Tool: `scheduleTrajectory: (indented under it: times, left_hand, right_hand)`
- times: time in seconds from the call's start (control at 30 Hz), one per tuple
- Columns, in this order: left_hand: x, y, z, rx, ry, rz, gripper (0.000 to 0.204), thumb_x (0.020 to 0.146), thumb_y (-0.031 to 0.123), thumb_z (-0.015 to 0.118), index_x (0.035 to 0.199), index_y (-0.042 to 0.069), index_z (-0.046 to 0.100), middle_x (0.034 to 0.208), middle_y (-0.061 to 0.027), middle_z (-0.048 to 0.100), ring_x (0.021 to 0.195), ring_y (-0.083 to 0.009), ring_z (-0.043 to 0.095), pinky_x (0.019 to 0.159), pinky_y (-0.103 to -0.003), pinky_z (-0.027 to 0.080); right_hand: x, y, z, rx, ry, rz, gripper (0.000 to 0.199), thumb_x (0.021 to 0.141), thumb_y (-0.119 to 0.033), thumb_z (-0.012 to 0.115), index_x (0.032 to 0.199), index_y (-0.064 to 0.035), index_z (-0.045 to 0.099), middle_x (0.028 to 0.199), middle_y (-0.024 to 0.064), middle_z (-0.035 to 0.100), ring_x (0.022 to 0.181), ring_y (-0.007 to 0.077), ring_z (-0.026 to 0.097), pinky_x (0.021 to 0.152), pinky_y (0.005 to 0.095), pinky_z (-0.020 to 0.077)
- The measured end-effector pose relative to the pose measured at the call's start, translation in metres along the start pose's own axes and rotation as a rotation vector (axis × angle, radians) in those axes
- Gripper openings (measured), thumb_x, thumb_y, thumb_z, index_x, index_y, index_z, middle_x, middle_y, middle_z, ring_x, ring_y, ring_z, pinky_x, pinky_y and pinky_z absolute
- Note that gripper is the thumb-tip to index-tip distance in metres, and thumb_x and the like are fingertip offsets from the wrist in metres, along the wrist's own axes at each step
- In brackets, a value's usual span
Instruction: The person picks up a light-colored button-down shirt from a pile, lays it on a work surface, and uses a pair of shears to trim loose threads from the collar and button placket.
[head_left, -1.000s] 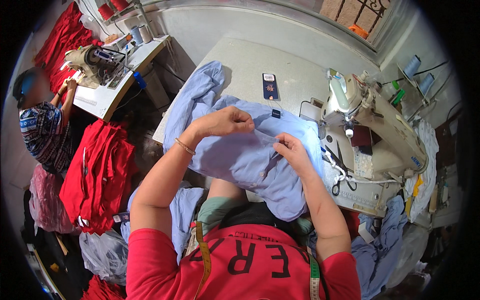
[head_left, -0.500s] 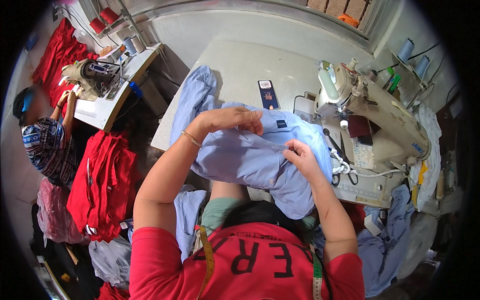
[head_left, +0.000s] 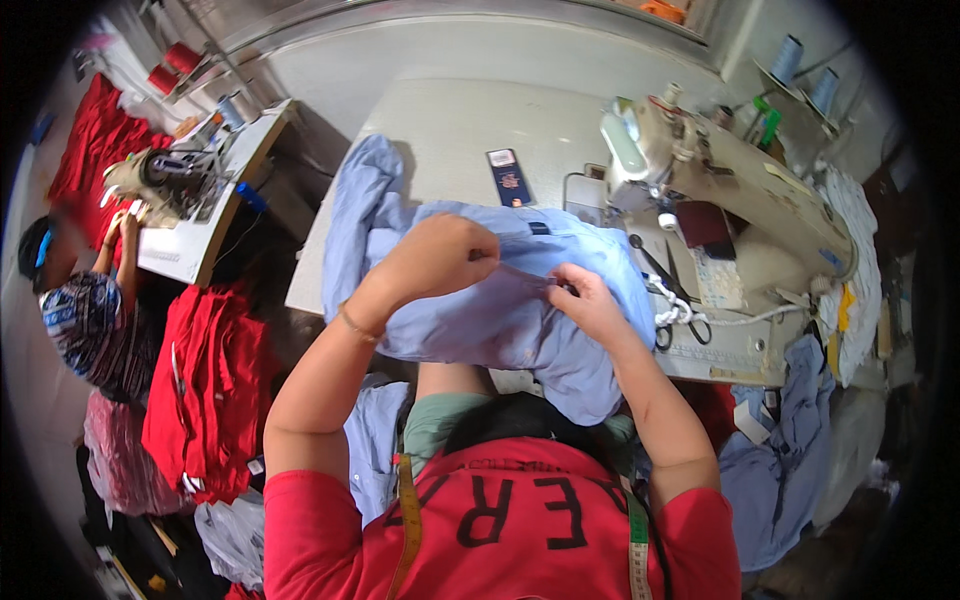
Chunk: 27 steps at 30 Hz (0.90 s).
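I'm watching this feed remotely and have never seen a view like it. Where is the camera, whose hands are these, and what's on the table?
The camera sits on a person's head and looks down, so its wide lens bends the edges. The left hand and right hand are that person's own; both pinch a light blue garment lying across the white table. A sewing machine stands to the right, with scissors beside it and a small dark label behind the cloth. At far left another person works at a second machine.

Two sewing machines point(head_left: 740, 210) point(head_left: 165, 180), one scissors point(head_left: 670, 290).
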<state>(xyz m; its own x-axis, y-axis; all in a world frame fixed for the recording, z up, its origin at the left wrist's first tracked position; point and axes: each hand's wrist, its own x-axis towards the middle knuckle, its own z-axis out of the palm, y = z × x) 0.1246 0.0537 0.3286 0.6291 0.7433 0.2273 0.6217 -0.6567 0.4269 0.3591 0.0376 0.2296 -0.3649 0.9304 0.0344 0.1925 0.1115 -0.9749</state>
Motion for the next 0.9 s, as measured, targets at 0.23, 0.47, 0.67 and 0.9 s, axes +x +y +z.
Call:
scheduleTrajectory:
  times: [0.23, 0.47, 0.67, 0.9]
  left_hand:
    - [-0.014, 0.023, 0.046, -0.669, 0.088, -0.545, 0.013, 0.080, 0.012, 0.062, 0.076, 0.000, 0.062, 0.064, 0.0034, 0.056, 0.060, -0.0045, 0.046, 0.052, -0.023, 0.037]
    - [-0.005, -0.018, 0.054, -1.487, 0.525, -0.840, 0.009, 0.080, 0.011, 0.062, 0.084, 0.003, 0.062, 0.077, -0.0032, 0.061, 0.066, -0.0130, 0.056, 0.063, -0.025, 0.046]
    - [0.028, -0.066, -0.037, -1.379, 0.654, -0.621, 0.013, 0.081, 0.010, 0.059, 0.087, -0.002, 0.061, 0.082, -0.0080, 0.063, 0.073, -0.0173, 0.061, 0.067, -0.028, 0.051]
    - [0.100, -0.009, -0.083, -0.842, 0.607, -0.240, 0.008, 0.081, 0.010, 0.063, 0.077, 0.004, 0.063, 0.070, 0.0005, 0.059, 0.062, -0.0057, 0.051, 0.056, -0.020, 0.040]
  right_hand:
    - [0.008, 0.000, 0.014, -0.376, 0.142, -0.319, 0.019, 0.074, -0.011, 0.062, 0.091, -0.0040, 0.058, 0.082, 0.0113, 0.062, 0.079, 0.0277, 0.059, 0.076, 0.0388, 0.0433]
    - [-0.045, -0.037, 0.008, -0.939, 0.240, -0.429, 0.049, 0.071, -0.026, 0.069, 0.114, -0.0108, 0.051, 0.115, 0.0120, 0.047, 0.104, 0.0305, 0.047, 0.088, 0.0441, 0.0354]
    - [-0.058, -0.014, 0.057, -0.970, 0.042, -0.380, 0.057, 0.078, -0.041, 0.059, 0.122, -0.0074, 0.048, 0.129, 0.0225, 0.038, 0.119, 0.0434, 0.033, 0.096, 0.0565, 0.0257]
    - [0.167, 0.002, 0.070, -0.985, 0.373, -0.177, 0.058, 0.084, -0.029, 0.047, 0.136, -0.0079, 0.029, 0.141, 0.0222, 0.022, 0.125, 0.0446, 0.026, 0.103, 0.0550, 0.0197]
